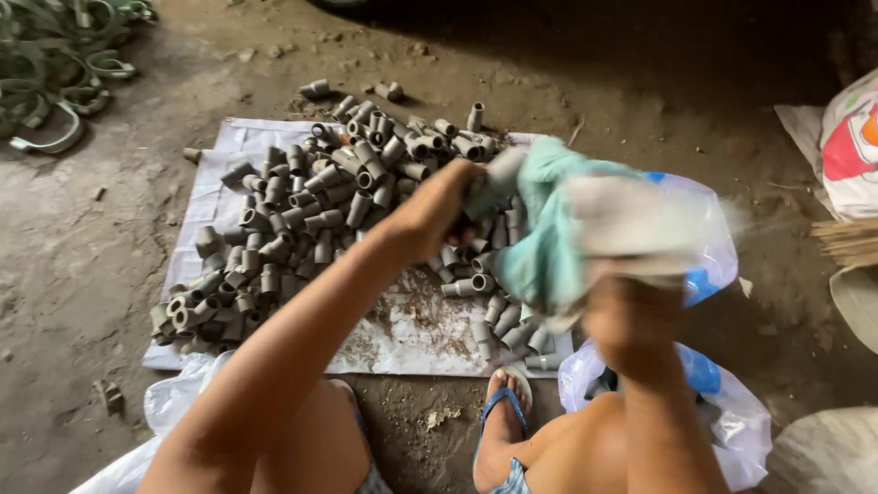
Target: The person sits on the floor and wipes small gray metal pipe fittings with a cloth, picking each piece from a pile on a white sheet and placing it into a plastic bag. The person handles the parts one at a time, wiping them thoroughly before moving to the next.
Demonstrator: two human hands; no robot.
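My left hand (430, 215) reaches out over the pile and holds one short grey pipe piece (494, 183). My fingers are curled round it and press it tight, so it stays put while the cloth goes over it. The piece sticks out to the right of my fist, up in the air above the heap, and its far end goes under the cloth.

My right hand (631, 320) holds a blue-green cloth (549, 229). The hand is blurry, so I cannot tell how its fingers sit; it looks bunched up on the lower part of the cloth. The cloth is bunched up too and touches the pipe piece, which looks like wiping to me.

Below my hands lies a big pile of grey pipe pieces (320, 201). They rest on a white sheet (229, 146) that is spread on the dirt floor (82, 274). I think the sheet is there to keep the pieces off the dirt. Brown crumbs lie on the near part of the sheet.

A clear plastic bag (718, 247) with blue in it sits just to the right, close to my right hand and easy to reach. Another clear bag (741, 421) lies by my right knee. My foot in a blue sandal (503, 402) rests at the near edge of the sheet.

Far off at the top left there is a heap of green straps (64, 55), well apart from the pile.
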